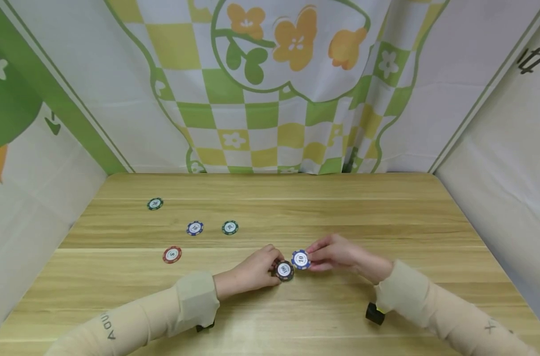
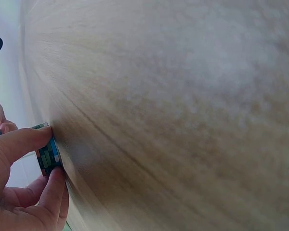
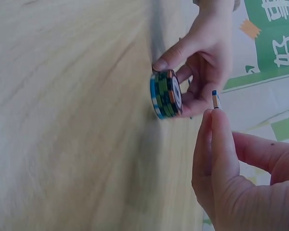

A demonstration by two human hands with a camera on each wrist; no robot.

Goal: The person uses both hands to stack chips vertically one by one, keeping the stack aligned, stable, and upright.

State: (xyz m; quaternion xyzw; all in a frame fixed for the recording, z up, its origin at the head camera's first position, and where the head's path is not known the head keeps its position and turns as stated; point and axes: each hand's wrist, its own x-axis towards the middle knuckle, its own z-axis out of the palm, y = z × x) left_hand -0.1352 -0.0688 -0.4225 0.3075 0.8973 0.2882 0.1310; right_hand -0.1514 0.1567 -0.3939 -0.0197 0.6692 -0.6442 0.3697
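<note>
My left hand [image 1: 257,269] grips a short stack of poker chips [image 1: 285,270] by its rim, thumb on one side and fingers on the other. The top chip is black and reads 100; green and blue edges show below it in the right wrist view [image 3: 166,96]. In the left wrist view the stack [image 2: 49,155] sits at the table surface. Between thumb and fingers, my right hand [image 1: 341,255] pinches a single blue poker chip [image 1: 301,259] marked 10. That chip is held just right of the stack; the right wrist view shows it edge-on, raised off the table.
Loose chips lie on the wooden table [image 1: 385,217] toward the left: a green chip [image 1: 155,203], a blue chip [image 1: 195,228], another green chip [image 1: 230,227] and a red chip [image 1: 172,254]. A patterned curtain [image 1: 261,118] hangs along the back edge.
</note>
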